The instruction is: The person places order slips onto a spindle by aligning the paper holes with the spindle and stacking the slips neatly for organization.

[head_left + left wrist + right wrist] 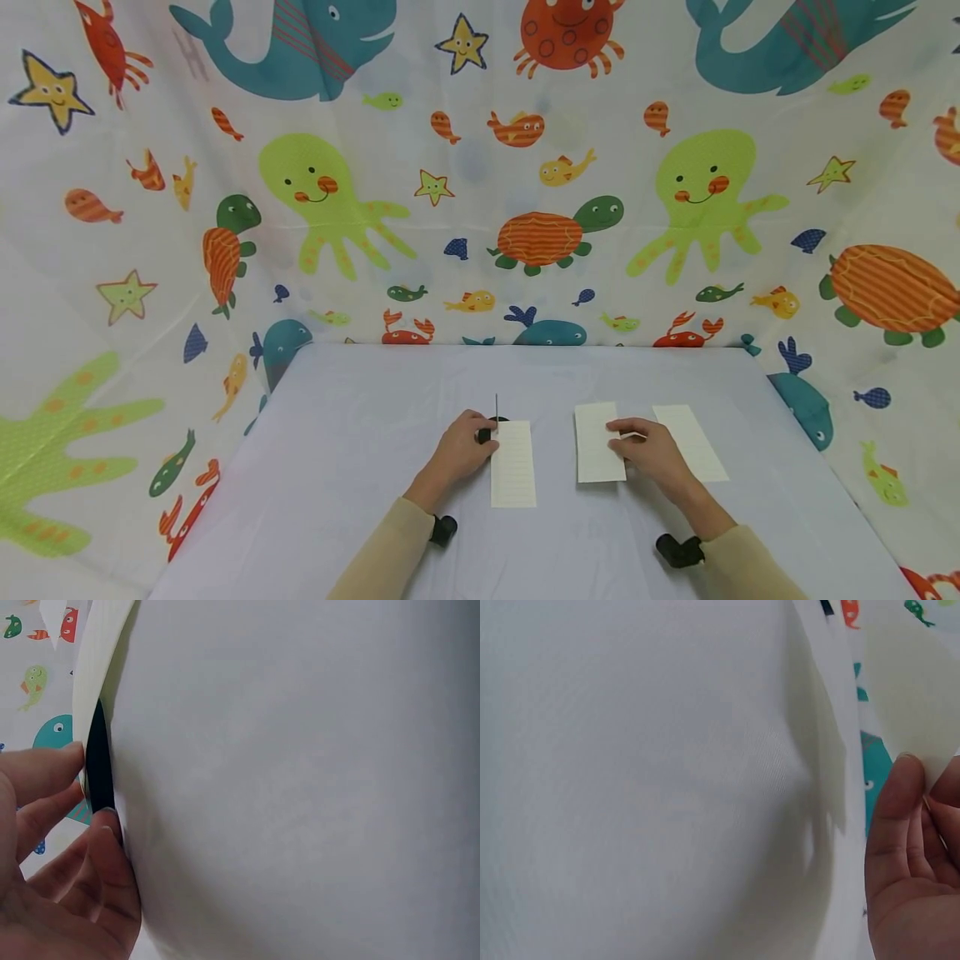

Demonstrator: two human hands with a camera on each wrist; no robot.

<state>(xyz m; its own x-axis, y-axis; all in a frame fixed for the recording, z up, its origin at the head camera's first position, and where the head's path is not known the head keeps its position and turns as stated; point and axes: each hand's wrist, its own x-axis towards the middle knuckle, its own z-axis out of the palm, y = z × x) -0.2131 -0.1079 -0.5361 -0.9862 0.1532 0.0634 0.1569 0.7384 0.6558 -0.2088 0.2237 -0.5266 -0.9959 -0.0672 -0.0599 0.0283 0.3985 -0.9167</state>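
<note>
Near the middle of the table stands a paper spike [496, 406], its thin rod upright over a round black base [99, 769]. My left hand [463, 443] grips the base at its left side, with fingertips also touching a lined paper slip [513, 467]. That slip's top end lies over the base, by the rod; whether the rod pierces it I cannot tell. My right hand [651, 450] pinches a second paper slip [596, 446] by its right edge, raised a little off the table. In the right wrist view this slip [915, 682] rises from between the thumb and fingers.
Another lined slip [693, 446] lies flat on the white-covered table [360, 417], to the right of and partly behind my right hand. A curtain [465, 183] printed with sea animals hangs at the back and both sides.
</note>
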